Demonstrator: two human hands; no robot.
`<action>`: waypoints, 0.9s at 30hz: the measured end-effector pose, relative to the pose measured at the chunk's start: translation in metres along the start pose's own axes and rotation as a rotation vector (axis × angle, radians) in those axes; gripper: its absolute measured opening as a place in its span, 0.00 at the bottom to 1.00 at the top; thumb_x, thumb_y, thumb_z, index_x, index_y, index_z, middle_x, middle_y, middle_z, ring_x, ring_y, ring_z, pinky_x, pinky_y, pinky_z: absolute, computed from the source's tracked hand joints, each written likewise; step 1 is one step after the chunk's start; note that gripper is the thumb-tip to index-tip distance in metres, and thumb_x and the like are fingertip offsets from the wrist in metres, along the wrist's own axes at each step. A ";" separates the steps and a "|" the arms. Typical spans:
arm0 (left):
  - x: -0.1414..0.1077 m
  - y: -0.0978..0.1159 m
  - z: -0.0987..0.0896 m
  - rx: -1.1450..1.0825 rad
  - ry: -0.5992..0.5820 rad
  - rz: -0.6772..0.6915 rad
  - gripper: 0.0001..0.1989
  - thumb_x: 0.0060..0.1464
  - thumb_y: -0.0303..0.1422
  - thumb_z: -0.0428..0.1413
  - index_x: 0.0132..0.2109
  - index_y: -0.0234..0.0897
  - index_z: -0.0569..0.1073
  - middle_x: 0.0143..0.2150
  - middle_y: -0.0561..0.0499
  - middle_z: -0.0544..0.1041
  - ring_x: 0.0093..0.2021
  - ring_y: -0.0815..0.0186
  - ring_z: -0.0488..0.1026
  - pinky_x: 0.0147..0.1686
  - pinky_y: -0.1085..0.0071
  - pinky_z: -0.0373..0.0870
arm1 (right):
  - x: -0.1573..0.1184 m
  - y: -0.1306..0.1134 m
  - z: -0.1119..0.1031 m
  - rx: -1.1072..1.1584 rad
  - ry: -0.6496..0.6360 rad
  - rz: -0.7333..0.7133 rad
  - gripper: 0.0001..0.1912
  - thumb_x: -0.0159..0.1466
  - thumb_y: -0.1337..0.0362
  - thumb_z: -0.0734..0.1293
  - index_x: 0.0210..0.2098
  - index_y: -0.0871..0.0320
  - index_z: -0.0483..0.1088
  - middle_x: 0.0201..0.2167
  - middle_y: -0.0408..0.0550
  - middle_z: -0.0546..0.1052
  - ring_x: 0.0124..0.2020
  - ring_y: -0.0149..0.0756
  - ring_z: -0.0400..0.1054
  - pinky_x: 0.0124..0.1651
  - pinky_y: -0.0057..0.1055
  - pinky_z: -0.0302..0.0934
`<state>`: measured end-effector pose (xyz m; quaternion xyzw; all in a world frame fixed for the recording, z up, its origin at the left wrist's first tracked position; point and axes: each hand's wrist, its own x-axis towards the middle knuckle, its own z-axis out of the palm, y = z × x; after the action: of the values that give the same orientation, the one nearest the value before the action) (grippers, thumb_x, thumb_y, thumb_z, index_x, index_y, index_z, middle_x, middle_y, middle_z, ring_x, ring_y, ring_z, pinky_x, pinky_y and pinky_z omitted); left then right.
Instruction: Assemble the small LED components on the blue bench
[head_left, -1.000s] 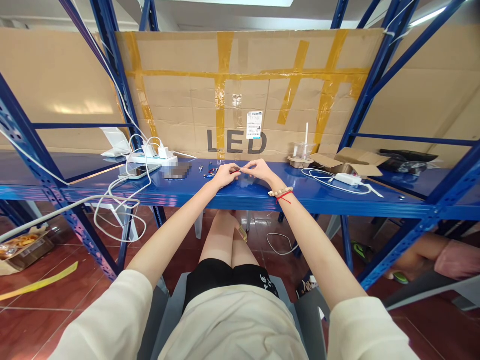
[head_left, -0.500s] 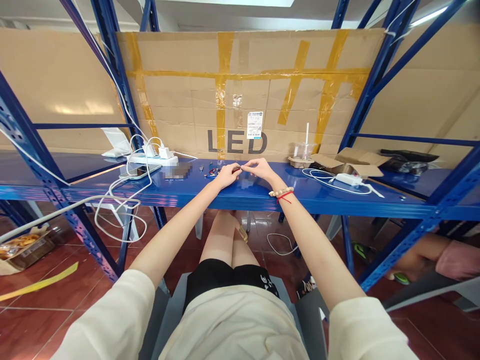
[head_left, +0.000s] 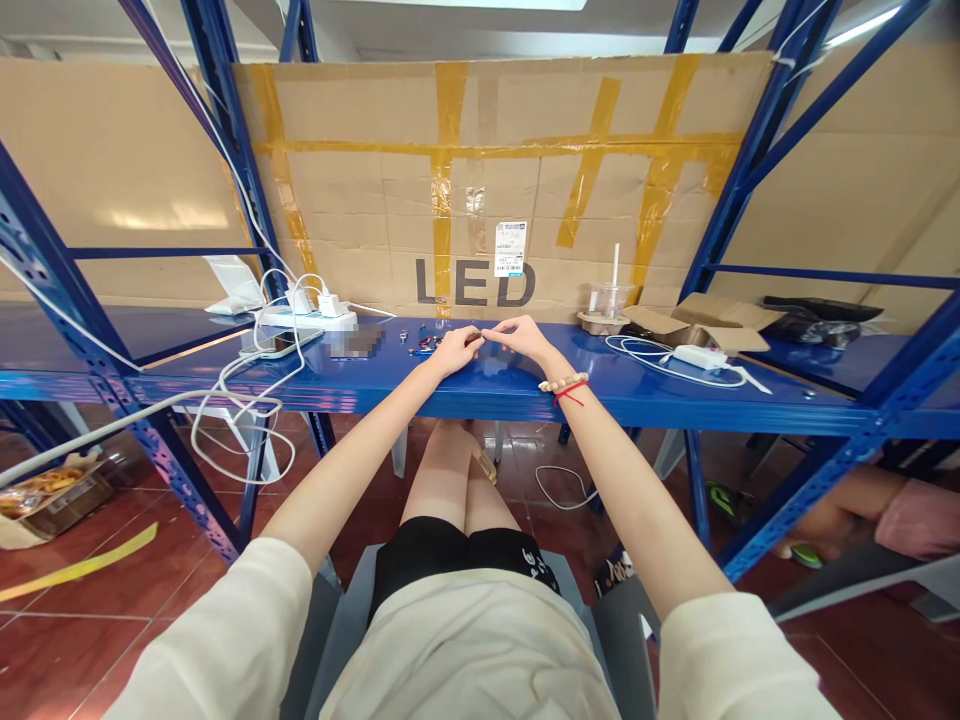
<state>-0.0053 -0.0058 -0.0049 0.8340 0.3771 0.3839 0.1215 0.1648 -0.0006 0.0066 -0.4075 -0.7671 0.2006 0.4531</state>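
Over the middle of the blue shelf table, my left hand and my right hand meet fingertip to fingertip. Both are closed in a pinch. Whatever sits between the fingers is too small and too covered to name. Just left of my left hand lies a cluster of small blue and red parts, partly hidden behind that hand. Farther left rests a tiny metallic piece. A beaded bracelet and a red string circle my right wrist.
On the left, a white power strip with plugged chargers and a phone lie among white cables. To the right stand a plastic cup with a straw, an opened cardboard box and a white adapter. A cardboard sheet forms the back.
My hands stay together in nearly the same place, with only a slight shift of the fingers. The things on the table have not moved.
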 end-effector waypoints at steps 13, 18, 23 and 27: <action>-0.001 0.001 -0.001 0.002 0.015 0.025 0.12 0.55 0.34 0.44 0.37 0.33 0.70 0.24 0.52 0.72 0.25 0.69 0.68 0.33 0.73 0.64 | -0.002 -0.007 0.001 0.024 0.014 0.022 0.25 0.47 0.45 0.67 0.25 0.65 0.73 0.18 0.46 0.70 0.16 0.24 0.56 0.18 0.23 0.49; -0.001 0.003 -0.002 -0.001 0.008 0.011 0.12 0.55 0.34 0.43 0.37 0.33 0.69 0.24 0.52 0.72 0.27 0.68 0.68 0.34 0.72 0.64 | 0.000 -0.005 0.002 0.077 0.014 -0.004 0.25 0.47 0.47 0.68 0.30 0.64 0.74 0.24 0.49 0.73 0.18 0.24 0.58 0.18 0.22 0.51; -0.001 0.004 -0.002 -0.013 0.005 -0.007 0.14 0.57 0.34 0.41 0.36 0.35 0.69 0.22 0.53 0.70 0.27 0.68 0.68 0.36 0.73 0.63 | 0.002 -0.002 0.002 0.110 0.000 -0.025 0.23 0.47 0.49 0.69 0.30 0.65 0.74 0.26 0.50 0.74 0.18 0.24 0.58 0.17 0.22 0.51; 0.000 0.003 -0.002 -0.010 0.010 -0.011 0.14 0.57 0.34 0.40 0.35 0.35 0.68 0.22 0.53 0.70 0.27 0.68 0.67 0.35 0.73 0.63 | 0.003 -0.002 0.002 0.164 -0.026 -0.026 0.23 0.47 0.51 0.69 0.35 0.64 0.74 0.28 0.50 0.75 0.19 0.24 0.59 0.18 0.22 0.52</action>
<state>-0.0052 -0.0076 -0.0021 0.8293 0.3804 0.3893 0.1260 0.1619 0.0005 0.0083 -0.3565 -0.7592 0.2622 0.4773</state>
